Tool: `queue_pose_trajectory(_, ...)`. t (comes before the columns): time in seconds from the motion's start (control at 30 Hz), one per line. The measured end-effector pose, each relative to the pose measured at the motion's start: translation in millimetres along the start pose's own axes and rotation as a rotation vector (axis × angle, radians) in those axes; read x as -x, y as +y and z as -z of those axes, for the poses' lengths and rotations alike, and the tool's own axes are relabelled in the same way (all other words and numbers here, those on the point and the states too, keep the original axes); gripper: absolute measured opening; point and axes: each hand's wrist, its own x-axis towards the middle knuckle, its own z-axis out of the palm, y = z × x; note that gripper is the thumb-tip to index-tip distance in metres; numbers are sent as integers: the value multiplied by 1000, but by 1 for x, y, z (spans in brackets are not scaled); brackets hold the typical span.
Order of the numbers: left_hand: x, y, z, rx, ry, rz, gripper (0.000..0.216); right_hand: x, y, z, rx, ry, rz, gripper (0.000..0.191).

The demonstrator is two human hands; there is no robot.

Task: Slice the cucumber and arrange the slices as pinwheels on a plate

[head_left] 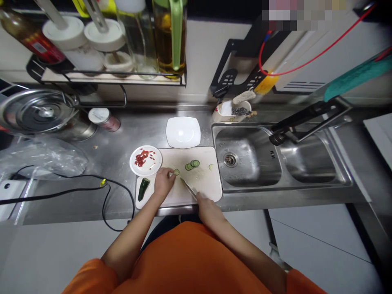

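My left hand (163, 182) is curled over a short piece of cucumber (176, 172) on the white cutting board (205, 185). My right hand (206, 203) grips a knife (188, 187) whose blade points up-left toward that piece. Cut cucumber slices (192, 164) lie further back on the board, with one more slice (211, 166) to their right. A dark green cucumber end (143, 188) rests at the board's left edge.
A small round plate of chopped red chilli (145, 160) sits left of the board, an empty square white plate (183, 132) behind it. A steel double sink (275, 157) is to the right. A pot lid (41, 111), a can (104, 119), a plastic bag and black cables lie left.
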Motion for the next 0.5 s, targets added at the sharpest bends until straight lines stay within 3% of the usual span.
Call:
queue_pose_trajectory(0.17, -2, 4, 3, 38, -53, 38, 12, 1, 12, -4, 1, -10, -21, 63)
queue_pose_trajectory(0.4, 2, -1, 17, 24, 4, 181, 20, 1, 22, -1, -6, 18, -32, 57)
queue_pose_trajectory(0.5, 2, 1, 17, -44, -41, 160, 18, 0, 25, 2, 6, 3, -43, 54)
